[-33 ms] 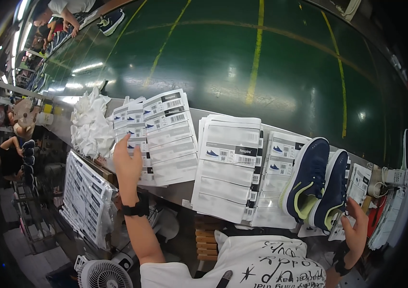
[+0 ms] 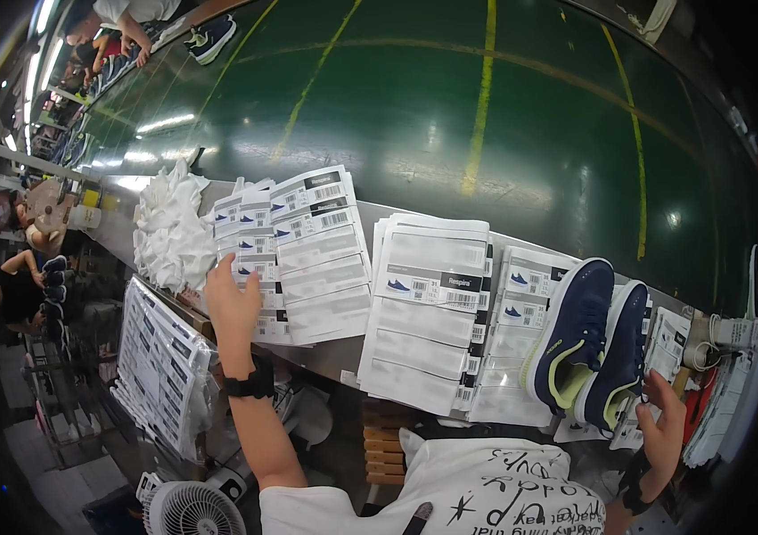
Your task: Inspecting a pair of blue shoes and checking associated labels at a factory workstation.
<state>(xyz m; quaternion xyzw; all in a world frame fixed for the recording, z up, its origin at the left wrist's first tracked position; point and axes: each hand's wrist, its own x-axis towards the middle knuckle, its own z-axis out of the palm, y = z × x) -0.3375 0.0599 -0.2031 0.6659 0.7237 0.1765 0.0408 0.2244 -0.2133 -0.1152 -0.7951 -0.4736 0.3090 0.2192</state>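
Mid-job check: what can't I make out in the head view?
Head view:
Left hand: whether it touches the label sheets; its fingers hide any contact.
Right hand: whether it touches the navy shoes; the angle hides contact.
Label stack: the part covered by the shoes.
Far-left shoes: details too small.

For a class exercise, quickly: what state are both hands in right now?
Left hand: open, at the label sheets; contact unclear.
Right hand: open, beside the navy shoe; contact unclear.

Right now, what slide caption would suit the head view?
Left hand at printed shoe-label sheets, right hand beside two lime-lined navy sneakers.
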